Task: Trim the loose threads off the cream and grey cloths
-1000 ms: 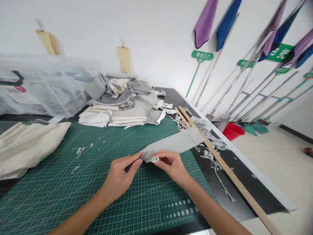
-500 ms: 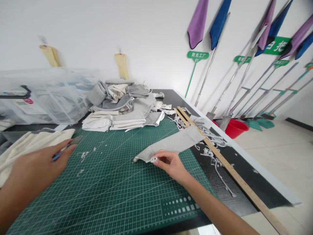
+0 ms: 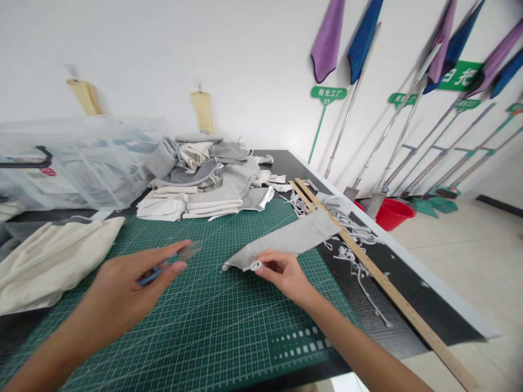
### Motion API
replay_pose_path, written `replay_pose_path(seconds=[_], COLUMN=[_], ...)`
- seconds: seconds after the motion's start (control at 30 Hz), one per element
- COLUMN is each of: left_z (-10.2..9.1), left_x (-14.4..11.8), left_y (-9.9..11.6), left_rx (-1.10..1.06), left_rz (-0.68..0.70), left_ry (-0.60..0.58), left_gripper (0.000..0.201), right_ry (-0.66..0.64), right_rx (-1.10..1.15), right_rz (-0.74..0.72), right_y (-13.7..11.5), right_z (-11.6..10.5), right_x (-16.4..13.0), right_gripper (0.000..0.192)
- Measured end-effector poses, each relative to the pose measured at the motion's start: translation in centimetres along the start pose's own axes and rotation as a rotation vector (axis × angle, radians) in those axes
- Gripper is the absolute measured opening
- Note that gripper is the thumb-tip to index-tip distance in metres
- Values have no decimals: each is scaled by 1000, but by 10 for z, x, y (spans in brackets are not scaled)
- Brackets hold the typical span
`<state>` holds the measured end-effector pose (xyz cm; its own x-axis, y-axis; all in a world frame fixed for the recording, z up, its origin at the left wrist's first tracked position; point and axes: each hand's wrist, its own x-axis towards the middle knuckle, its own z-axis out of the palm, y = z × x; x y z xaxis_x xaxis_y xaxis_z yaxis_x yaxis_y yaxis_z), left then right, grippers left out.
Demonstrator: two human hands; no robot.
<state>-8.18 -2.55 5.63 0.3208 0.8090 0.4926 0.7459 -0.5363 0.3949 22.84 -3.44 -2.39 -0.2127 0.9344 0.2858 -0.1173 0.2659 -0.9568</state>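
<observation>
In the head view my left hand (image 3: 134, 283) is closed around small blue-handled thread snips (image 3: 189, 250), their metal blades pointing right and slightly blurred. The snips are above the green cutting mat (image 3: 196, 326), left of the cloth and apart from it. My right hand (image 3: 284, 272) pinches the near edge of a long grey piece of cloth (image 3: 288, 235), where a small curled white-grey end (image 3: 255, 265) pokes out at the fingertips. That cloth lies slantwise over the mat, its far end reaching the wooden ruler.
Folded grey and cream cloths (image 3: 212, 201) are heaped at the back. Cream fabric (image 3: 57, 256) lies at left, before a clear plastic bin (image 3: 81, 174). A wooden ruler (image 3: 379, 275) and cord scraps (image 3: 359, 267) lie along the right side. A red bucket (image 3: 394, 214) stands beyond.
My left hand has moved right with the thread snips, from beside the cream fabric to over the mat, closer to the grey cloth. My right hand keeps its pinch in place.
</observation>
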Motion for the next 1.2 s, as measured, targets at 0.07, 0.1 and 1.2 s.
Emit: replay_pose_path(seconds=[0.07,0.1,1.2], left_z=[28,41,115], left_x=[6,8,-7], left_y=[26,35,49], left_rx=[-66,-107,-384], left_rz=[94,120,265], left_ry=[-63,-80,-34], left_gripper=[36,35,29], right_ry=[4,6,1], right_rx=[-2,0,-26], right_rz=[-4,-10,-19], right_y=[0,0,-4], right_z=[0,0,1], right_x=[0,0,0], right_gripper=[8,7,10])
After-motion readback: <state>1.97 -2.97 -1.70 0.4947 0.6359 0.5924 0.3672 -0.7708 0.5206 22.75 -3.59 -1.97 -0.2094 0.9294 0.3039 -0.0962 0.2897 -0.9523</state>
